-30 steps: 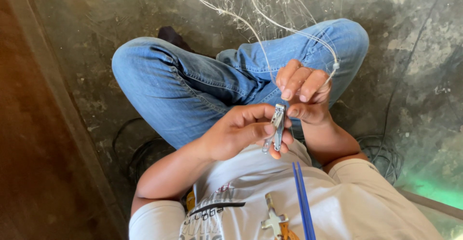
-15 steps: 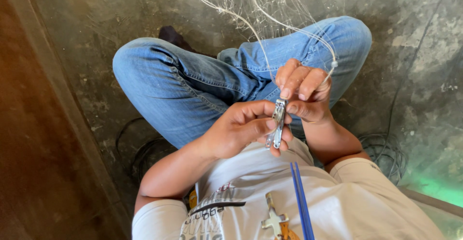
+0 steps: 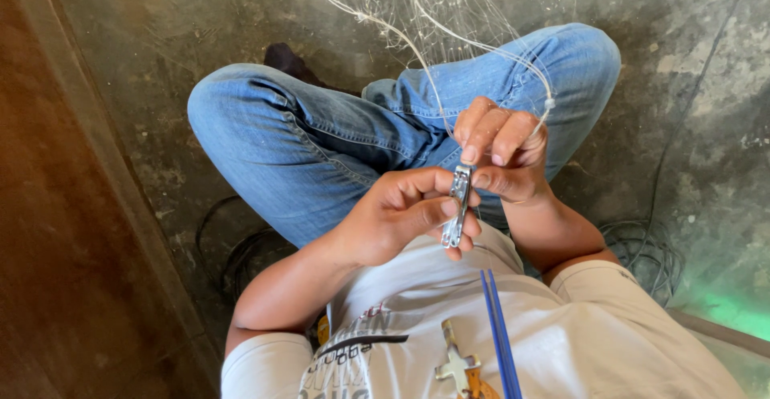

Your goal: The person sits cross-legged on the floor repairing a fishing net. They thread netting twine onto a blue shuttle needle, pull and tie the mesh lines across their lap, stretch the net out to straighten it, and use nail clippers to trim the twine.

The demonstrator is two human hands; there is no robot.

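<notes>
The left hand (image 3: 401, 214) is gripping a metal nail clipper (image 3: 458, 204) upright, while the right hand (image 3: 501, 150) is pinching fishing net (image 3: 433, 14) line at its top.

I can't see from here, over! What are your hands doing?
Left hand grips metal clipper. Right hand pinches fishing line at clipper tip. Nothing blocking.

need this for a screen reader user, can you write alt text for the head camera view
Seen from above, a seated person's left hand holds small silver metal nail clippers against thin white fishing net line pinched by the right hand. The net trails over crossed legs in blue jeans on a grey concrete floor.
</notes>
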